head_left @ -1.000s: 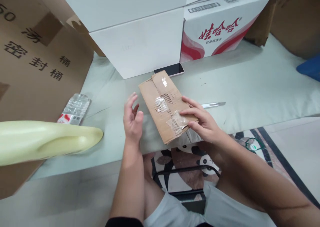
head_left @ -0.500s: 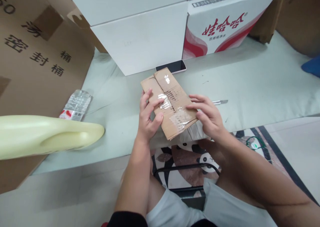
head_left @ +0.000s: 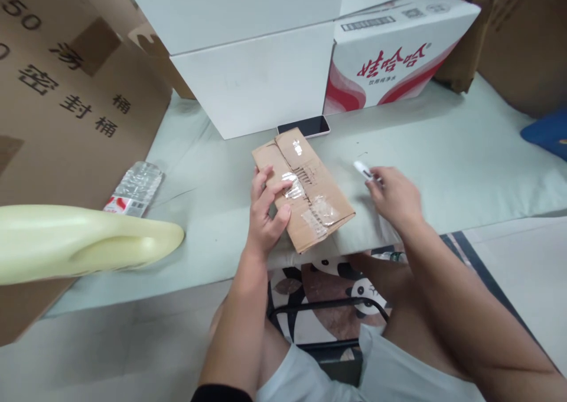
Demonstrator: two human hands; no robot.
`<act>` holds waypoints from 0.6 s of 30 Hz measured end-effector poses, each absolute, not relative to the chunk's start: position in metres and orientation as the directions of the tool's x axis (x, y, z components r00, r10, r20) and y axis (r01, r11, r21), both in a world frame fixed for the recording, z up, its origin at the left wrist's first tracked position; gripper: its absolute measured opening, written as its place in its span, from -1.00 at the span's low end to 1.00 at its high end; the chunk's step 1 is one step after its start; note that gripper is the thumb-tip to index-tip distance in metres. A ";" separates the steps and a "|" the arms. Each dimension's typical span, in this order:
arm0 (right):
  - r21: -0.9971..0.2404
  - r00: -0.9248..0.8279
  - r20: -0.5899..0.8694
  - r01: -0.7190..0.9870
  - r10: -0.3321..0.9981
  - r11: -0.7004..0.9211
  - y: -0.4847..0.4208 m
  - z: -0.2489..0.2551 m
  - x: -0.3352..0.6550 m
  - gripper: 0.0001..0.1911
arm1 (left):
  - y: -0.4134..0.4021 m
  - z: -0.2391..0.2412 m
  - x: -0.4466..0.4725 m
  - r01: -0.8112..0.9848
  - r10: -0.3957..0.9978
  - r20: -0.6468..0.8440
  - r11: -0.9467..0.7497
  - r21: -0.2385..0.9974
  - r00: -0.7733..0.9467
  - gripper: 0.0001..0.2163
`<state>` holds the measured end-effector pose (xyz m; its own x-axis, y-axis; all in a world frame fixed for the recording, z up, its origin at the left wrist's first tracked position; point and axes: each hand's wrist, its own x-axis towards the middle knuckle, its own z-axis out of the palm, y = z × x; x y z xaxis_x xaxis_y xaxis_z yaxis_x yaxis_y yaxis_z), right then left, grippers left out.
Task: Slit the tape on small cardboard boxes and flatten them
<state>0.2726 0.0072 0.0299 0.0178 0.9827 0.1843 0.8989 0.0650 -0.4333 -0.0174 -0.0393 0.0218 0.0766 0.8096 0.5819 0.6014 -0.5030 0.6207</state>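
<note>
While left hand clamps the parcel, lying diagonally, right hand grips a cutter.

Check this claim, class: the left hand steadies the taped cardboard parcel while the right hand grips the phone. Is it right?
Wrong in one respect: in the head view the right hand grips a utility knife instead. The left hand does steady the taped cardboard parcel.

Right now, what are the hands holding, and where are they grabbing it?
The left hand holds the cardboard parcel at its left edge. The right hand holds the silver cutter by one end; the other pokes out.
</note>
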 end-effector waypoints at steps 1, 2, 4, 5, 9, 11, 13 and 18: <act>-0.561 0.085 0.334 0.819 0.939 0.126 0.004 0.039 0.270 -0.75 | -0.039 0.022 -0.017 0.602 0.808 0.584 -0.505 0.618 0.078 -0.64; -0.664 0.148 0.476 0.707 0.867 0.243 -0.001 0.050 0.266 -0.78 | -0.039 0.022 -0.016 0.601 0.806 0.587 -0.508 0.617 0.079 -0.64; -0.722 0.216 0.663 0.437 0.717 0.537 -0.015 0.073 0.257 -0.81 | -0.038 0.022 -0.015 0.593 0.799 0.596 -0.519 0.616 0.079 -0.62; -0.696 0.202 0.713 0.312 0.671 0.646 -0.023 0.084 0.252 -0.81 | -0.038 0.022 -0.015 0.591 0.797 0.599 -0.521 0.616 0.078 -0.61; -0.643 -0.037 0.759 0.121 0.650 0.757 -0.045 0.106 0.236 -0.86 | -0.037 0.021 -0.014 0.599 0.808 0.587 -0.497 0.627 0.057 -0.56; -0.644 -0.101 0.744 0.158 0.661 0.749 -0.048 0.103 0.232 -0.88 | -0.038 0.021 -0.014 0.601 0.812 0.582 -0.491 0.631 0.052 -0.56; -0.646 -0.093 0.734 0.209 0.673 0.734 -0.048 0.097 0.231 -0.89 | -0.038 0.021 -0.014 0.603 0.815 0.577 -0.487 0.632 0.053 -0.55; -0.677 0.014 0.720 0.234 0.694 0.698 -0.048 0.092 0.228 -0.83 | -0.039 0.023 -0.014 0.602 0.822 0.567 -0.477 0.640 0.049 -0.54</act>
